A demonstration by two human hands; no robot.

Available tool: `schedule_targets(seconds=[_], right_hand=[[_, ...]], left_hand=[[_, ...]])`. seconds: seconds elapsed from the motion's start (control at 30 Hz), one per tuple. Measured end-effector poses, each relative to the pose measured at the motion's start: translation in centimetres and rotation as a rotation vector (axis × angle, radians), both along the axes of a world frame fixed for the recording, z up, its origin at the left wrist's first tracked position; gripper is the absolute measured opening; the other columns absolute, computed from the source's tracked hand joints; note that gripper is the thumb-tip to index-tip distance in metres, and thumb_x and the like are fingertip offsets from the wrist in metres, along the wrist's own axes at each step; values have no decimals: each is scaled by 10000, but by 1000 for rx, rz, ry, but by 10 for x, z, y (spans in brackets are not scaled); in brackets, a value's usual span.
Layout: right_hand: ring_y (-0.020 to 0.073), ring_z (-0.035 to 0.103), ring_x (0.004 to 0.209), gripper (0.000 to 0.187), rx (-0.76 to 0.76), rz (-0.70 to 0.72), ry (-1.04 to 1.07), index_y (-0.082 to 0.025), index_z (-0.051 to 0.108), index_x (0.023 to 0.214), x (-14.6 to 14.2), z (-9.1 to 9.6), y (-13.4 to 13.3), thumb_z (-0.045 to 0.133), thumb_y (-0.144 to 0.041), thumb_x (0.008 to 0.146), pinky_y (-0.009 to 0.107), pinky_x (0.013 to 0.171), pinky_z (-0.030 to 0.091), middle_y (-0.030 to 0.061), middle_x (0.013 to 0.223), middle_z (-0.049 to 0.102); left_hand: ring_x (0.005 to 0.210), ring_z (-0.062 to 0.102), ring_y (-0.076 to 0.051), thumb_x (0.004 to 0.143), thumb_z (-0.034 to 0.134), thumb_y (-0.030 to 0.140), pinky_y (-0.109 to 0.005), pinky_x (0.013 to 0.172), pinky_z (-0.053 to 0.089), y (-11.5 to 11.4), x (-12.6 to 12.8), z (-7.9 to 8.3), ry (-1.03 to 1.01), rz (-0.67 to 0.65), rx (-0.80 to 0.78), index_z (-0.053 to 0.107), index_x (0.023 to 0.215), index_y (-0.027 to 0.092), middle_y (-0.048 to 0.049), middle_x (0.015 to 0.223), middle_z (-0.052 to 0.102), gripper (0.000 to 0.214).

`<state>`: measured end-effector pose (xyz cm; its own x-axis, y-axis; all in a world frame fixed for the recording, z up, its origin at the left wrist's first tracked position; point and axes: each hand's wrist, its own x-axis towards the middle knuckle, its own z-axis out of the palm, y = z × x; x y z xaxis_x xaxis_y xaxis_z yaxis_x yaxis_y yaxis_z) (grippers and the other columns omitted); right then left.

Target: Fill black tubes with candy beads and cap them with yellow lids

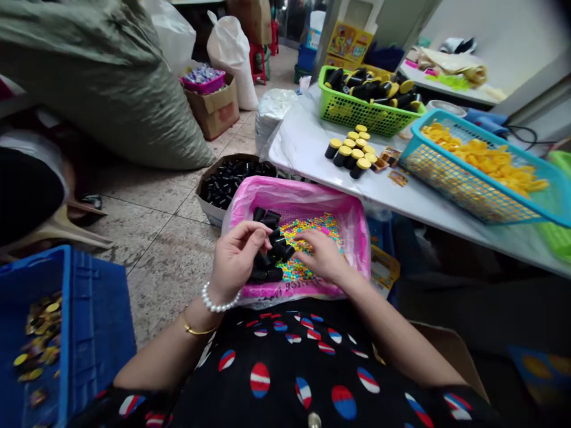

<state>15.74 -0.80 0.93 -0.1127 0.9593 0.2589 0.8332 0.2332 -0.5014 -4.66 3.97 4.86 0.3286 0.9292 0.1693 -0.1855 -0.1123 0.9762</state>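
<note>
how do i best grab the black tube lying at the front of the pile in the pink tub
Pinch the black tube across its round middle, coming from above. It seems to lie on its side, so its upper surface is free, and opposite fingertips should sit steadily on the straight body.

At six o'clock, one left hand [236, 258], one right hand [323, 258], one pink tub [294, 190]. At two o'clock, one green basket [366, 104], one blue basket [473, 166].

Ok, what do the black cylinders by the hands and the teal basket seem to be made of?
The black cylinders look like molded plastic with a semi-gloss finish, judging by the soft highlights along their sides. The teal basket looks like rigid, smooth plastic, its molded lattice walls pointing that way.
</note>
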Motion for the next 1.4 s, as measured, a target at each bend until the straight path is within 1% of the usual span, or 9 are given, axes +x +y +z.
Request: schedule_targets(seconds=[0.13, 0.4, 0.57, 0.7, 0.83, 0.97, 1.1, 1.2, 1.4], right_hand=[[234, 570, 986, 247, -198, 176, -164, -166, 604, 1021, -16, -11, 6, 656, -173, 780, 369, 869, 446, 95, 1019, 649], [223, 573, 889, 198, -232, 210, -258, -160, 648, 1012, 45, -5, -2, 635, -174, 815, 335, 780, 457, 97, 950, 619], [262, 568, 960, 230, -172, 179, -358, -163, 655, 1027, 43, -9, -4, 567, -80, 830, 381, 807, 465, 123, 994, 640], [200, 615, 945, 272, -191, 274, -45, -194, 652, 1064, 35, -14, -12, 616, -102, 812, 343, 824, 487, 72, 1003, 670], [175, 648, 894, 266, -144, 171, 226, -225, 638, 1088, 49, -17, -20, 614, -163, 830, 330, 769, 525, 37, 1011, 692], [249, 608, 1020, 240, -42, 138, -55, -193, 664, 1049, 59, -20, -22, 557, -116, 849, 440, 894, 494, 93, 1035, 682], [256, 603, 966, 259, -166, 272, -244, -169, 682, 1004, 47, -20, -21, 537, -51, 824, 425, 854, 498, 112, 967, 680], [225, 616, 940, 293, -214, 283, -46, -188, 668, 1059, 42, -19, -26, 606, -78, 794, 384, 846, 499, 85, 993, 687], [197, 663, 902, 283, -290, 15, 756, -222, 671, 1040, 49, -17, -45, 714, -293, 770, 370, 844, 527, 46, 994, 700]], left_hand=[[622, 559, -100, 870, 614, 344, -217, 608, 456, 3, 28, -7, 48, -148, -87, 646, 888, 159, 5, 677, 610, 189], [766, 637, -151, 828, 642, 355, -282, 680, 517, -4, 38, -22, 209, -421, -247, 616, 985, 148, -44, 831, 664, 261], [952, 634, -174, 822, 648, 316, -363, 897, 494, -7, 49, -34, 144, -273, -252, 576, 1028, 140, -77, 984, 663, 281], [997, 619, -179, 828, 643, 296, -376, 946, 470, -10, 45, -36, 102, -179, -236, 558, 1031, 137, -89, 1031, 649, 272], [995, 616, -172, 841, 630, 276, -352, 930, 479, -15, 44, -33, 72, -149, -203, 559, 1055, 149, -85, 1038, 645, 259], [973, 626, -173, 842, 629, 266, -365, 940, 478, -18, 48, -35, 91, -179, -173, 570, 1016, 146, -84, 1007, 653, 219], [996, 628, -178, 846, 632, 267, -371, 958, 477, -21, 49, -39, 136, -153, -93, 573, 1013, 152, -74, 1001, 647, 211], [994, 636, -176, 865, 609, 266, -363, 944, 496, -24, 45, -39, 111, -174, -75, 563, 1040, 158, -78, 1016, 651, 211], [1068, 614, -217, 804, 691, 249, -388, 970, 493, -29, 38, -35, 214, -269, 140, 549, 1152, 181, -112, 1146, 620, 381]])
